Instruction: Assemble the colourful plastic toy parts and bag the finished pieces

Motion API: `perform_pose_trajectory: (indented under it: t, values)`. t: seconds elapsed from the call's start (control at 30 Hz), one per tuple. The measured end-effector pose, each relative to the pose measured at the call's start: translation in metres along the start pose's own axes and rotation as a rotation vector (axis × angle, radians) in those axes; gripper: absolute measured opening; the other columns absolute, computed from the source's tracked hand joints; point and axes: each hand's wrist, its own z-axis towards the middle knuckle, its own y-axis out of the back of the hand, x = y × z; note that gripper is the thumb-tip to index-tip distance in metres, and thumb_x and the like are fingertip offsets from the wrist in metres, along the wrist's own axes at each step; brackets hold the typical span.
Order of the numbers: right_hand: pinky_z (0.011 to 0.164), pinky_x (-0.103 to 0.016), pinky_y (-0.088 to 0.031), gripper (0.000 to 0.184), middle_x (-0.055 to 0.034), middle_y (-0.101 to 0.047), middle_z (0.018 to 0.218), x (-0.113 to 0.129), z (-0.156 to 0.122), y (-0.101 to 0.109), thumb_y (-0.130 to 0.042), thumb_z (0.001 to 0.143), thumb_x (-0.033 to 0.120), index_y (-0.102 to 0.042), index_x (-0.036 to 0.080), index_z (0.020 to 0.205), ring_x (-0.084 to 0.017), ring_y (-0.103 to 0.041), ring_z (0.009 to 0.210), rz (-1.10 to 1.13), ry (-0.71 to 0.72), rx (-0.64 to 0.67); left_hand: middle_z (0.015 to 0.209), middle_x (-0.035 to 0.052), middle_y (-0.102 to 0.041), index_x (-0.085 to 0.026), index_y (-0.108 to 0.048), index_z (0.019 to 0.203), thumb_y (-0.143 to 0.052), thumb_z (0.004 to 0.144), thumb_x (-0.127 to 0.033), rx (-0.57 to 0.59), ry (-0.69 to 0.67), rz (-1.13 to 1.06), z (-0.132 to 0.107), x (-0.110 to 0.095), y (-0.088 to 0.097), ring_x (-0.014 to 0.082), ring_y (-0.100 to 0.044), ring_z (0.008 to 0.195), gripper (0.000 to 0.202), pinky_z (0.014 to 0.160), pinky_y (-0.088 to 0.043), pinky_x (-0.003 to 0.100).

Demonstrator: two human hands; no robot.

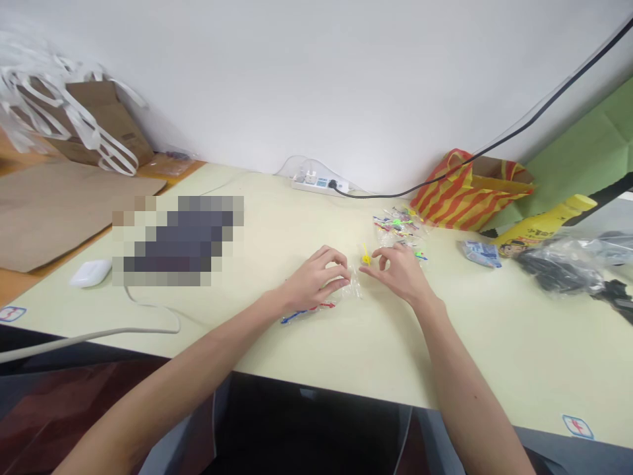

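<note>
A small yellow plastic piece [366, 256] with thin arms sits between the thumb and forefinger of my right hand [398, 272]. My left hand [319, 276] is closed, its fingertips on a small clear plastic bag [354, 285]. Beneath the left hand lie a blue plastic piece [295, 316] and a red arrow-like piece [324, 306], both in what looks like clear wrapping; my fingers partly cover them. Beyond the right hand is a pile of bagged colourful plastic pieces [397, 223], with a green and blue one [420, 255] close to its knuckles.
A power strip [319, 185] lies along the wall, its black cable [390, 196] rising to the right. Right are a striped bag [469, 191], a yellow bottle [548, 224] and a blue packet [481, 253]. Left are a white case [91, 273], a blurred-out dark object [182, 241] and cardboard [64, 204].
</note>
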Motion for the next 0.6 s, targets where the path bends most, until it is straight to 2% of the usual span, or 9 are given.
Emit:
perform_pose_trajectory:
  t: [0.1, 0.17, 0.3, 0.4, 0.5, 0.6]
  values:
    - [0.087, -0.040, -0.041, 0.027, -0.0074, -0.073, 0.075, 0.007, 0.001, -0.006, -0.068, 0.089, 0.038, -0.073, 0.017, 0.107, -0.028, -0.062, 0.088, -0.026, 0.048, 0.098, 0.110, 0.0113, -0.060, -0.019, -0.065, 0.100, -0.051, 0.102, -0.025, 0.003, 0.008, -0.004, 0.000, 0.001, 0.000, 0.0229, -0.053, 0.108, 0.016, 0.098, -0.048, 0.041]
    - [0.088, -0.039, -0.042, 0.022, -0.0090, -0.075, 0.080, 0.008, 0.002, -0.008, -0.062, 0.092, 0.027, -0.074, 0.017, 0.107, -0.027, -0.063, 0.090, -0.024, 0.066, 0.107, 0.110, 0.0112, -0.060, -0.019, -0.065, 0.100, -0.051, 0.102, -0.025, 0.012, 0.019, -0.013, 0.000, 0.000, 0.000, 0.0229, -0.052, 0.108, 0.016, 0.097, -0.048, 0.041]
    - [0.084, -0.037, -0.045, 0.021, -0.0088, -0.075, 0.087, 0.004, 0.002, -0.001, -0.057, 0.093, 0.025, -0.074, 0.018, 0.102, -0.023, -0.065, 0.084, 0.117, 0.002, -0.027, 0.111, 0.0111, -0.060, -0.019, -0.065, 0.101, -0.050, 0.102, -0.025, 0.024, 0.027, -0.029, 0.000, -0.001, 0.001, 0.0229, -0.052, 0.110, 0.015, 0.098, -0.048, 0.040]
    - [0.074, -0.034, -0.048, 0.017, -0.0066, -0.074, 0.088, -0.002, -0.001, 0.014, -0.063, 0.090, 0.032, -0.072, 0.019, 0.095, -0.020, -0.067, 0.076, 0.415, -0.083, -0.119, 0.111, 0.0111, -0.058, -0.019, -0.064, 0.101, -0.050, 0.103, -0.025, 0.012, 0.036, -0.023, 0.000, 0.000, 0.000, 0.0227, -0.051, 0.111, 0.015, 0.099, -0.047, 0.040]
    - [0.063, -0.032, -0.048, 0.021, -0.0048, -0.071, 0.080, -0.008, -0.006, 0.030, -0.073, 0.083, 0.038, -0.071, 0.018, 0.089, -0.016, -0.062, 0.060, 0.681, -0.127, -0.012, 0.111, 0.0111, -0.057, -0.019, -0.063, 0.101, -0.049, 0.103, -0.024, -0.010, 0.045, -0.009, -0.001, 0.001, -0.001, 0.0223, -0.051, 0.109, 0.015, 0.099, -0.046, 0.040]
    - [0.054, -0.029, -0.043, 0.025, -0.0044, -0.069, 0.073, -0.008, -0.008, 0.036, -0.077, 0.079, 0.041, -0.073, 0.017, 0.083, -0.014, -0.058, 0.055, 0.767, -0.128, 0.164, 0.110, 0.0111, -0.057, -0.019, -0.063, 0.101, -0.047, 0.103, -0.025, -0.028, 0.051, -0.004, -0.001, 0.001, -0.001, 0.0224, -0.051, 0.108, 0.017, 0.098, -0.047, 0.040]
